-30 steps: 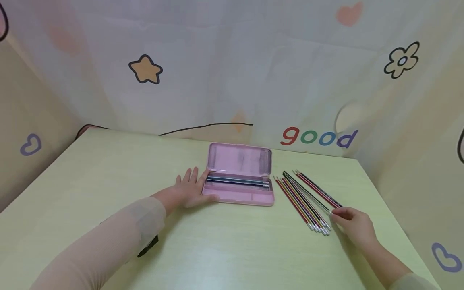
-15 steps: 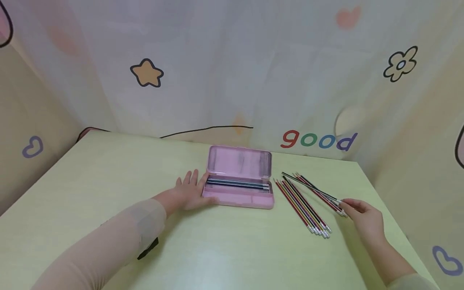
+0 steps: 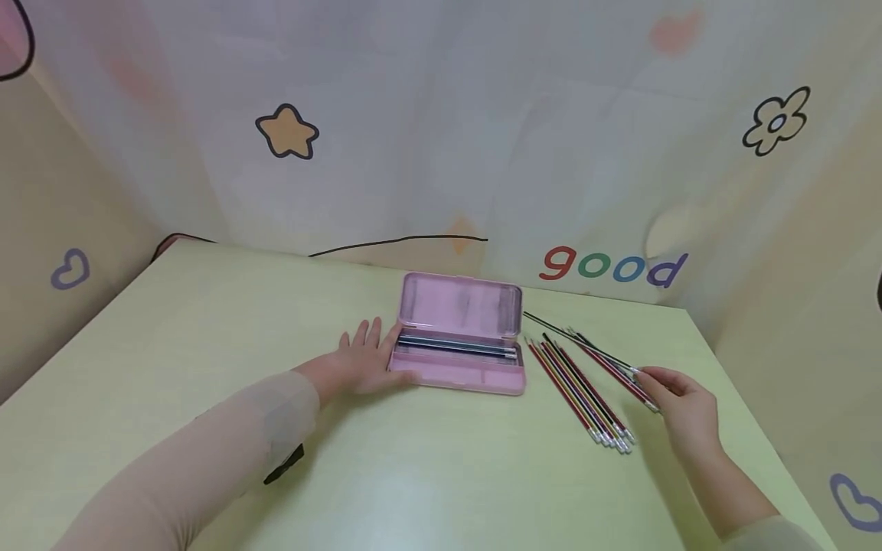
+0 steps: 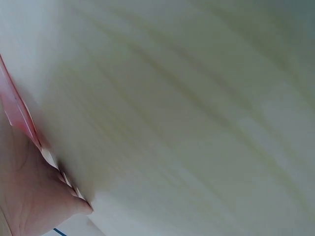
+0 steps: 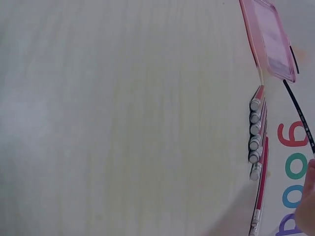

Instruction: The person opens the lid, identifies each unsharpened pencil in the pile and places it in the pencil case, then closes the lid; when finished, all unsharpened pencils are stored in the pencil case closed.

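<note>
A pink pencil case (image 3: pixel 441 372) lies with its lid up at mid-table, several dark pencils (image 3: pixel 458 347) inside its back compartment. Fingers spread, my left hand (image 3: pixel 368 366) rests against the case's left end; the left wrist view shows that hand (image 4: pixel 34 196) beside the case's pink edge (image 4: pixel 18 110). My right hand (image 3: pixel 684 409) pinches a dark pencil (image 3: pixel 579 340) by its eraser end, its tip pointing back left toward the case's lid. In the right wrist view this black pencil (image 5: pixel 299 112) extends from the fingertips, most of the hand being outside the frame.
Right of the case, several striped pencils (image 3: pixel 579 394) lie side by side, their white eraser ends toward the front. A smaller group of red and dark pencils (image 3: pixel 642 395) lies under the held one. A printed cloth (image 3: pixel 386 138) hangs behind the table.
My right hand has lifted the dark pencil from beside the striped group, swung it right over the smaller group, then slightly back left toward the case. My left hand stays at the case.
</note>
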`<state>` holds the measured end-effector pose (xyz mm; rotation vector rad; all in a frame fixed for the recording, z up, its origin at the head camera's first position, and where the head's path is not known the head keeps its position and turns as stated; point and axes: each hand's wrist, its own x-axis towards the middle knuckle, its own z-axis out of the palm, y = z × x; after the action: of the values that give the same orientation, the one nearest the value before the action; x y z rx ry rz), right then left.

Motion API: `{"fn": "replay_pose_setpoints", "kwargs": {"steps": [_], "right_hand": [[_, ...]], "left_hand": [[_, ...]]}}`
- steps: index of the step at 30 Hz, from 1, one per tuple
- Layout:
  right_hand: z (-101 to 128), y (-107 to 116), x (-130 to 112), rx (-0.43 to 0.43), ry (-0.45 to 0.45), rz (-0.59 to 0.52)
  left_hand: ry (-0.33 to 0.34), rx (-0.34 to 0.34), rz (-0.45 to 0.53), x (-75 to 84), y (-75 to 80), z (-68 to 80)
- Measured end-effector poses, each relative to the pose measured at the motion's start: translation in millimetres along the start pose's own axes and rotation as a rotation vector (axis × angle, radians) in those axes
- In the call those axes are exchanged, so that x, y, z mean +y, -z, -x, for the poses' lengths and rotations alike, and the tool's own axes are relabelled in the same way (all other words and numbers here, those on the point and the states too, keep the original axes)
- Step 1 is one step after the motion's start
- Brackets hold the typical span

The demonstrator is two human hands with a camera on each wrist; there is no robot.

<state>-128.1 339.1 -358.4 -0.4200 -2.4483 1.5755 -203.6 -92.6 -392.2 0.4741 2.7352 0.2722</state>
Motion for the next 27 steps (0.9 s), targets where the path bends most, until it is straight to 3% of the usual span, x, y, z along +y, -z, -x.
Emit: {"fn": "replay_pose_setpoints", "kwargs": {"steps": [5,12,19,27], "right_hand": [[-1.0,-4.9,-5.6,-0.002,-0.02,-0.09],[-1.7,-9.0,-12.8,0.004,-0.063,-0.358],[-6.2,-22.3,-10.9,-0.047,-0.078,-0.331],[-1.7,-43.0,-18.0,-0.2,-0.026,-0.349]], "left_hand": [[0.004,-0.019,-0.004,0.4,1.9,-0.8],[0.0,-0.016,0.003,3.6,6.7,5.8],[0.001,-0.015,0.013,-0.5,2.1,-1.0],[0.016,-0.017,0.002,-5.3,-3.9,-10.4]]}}
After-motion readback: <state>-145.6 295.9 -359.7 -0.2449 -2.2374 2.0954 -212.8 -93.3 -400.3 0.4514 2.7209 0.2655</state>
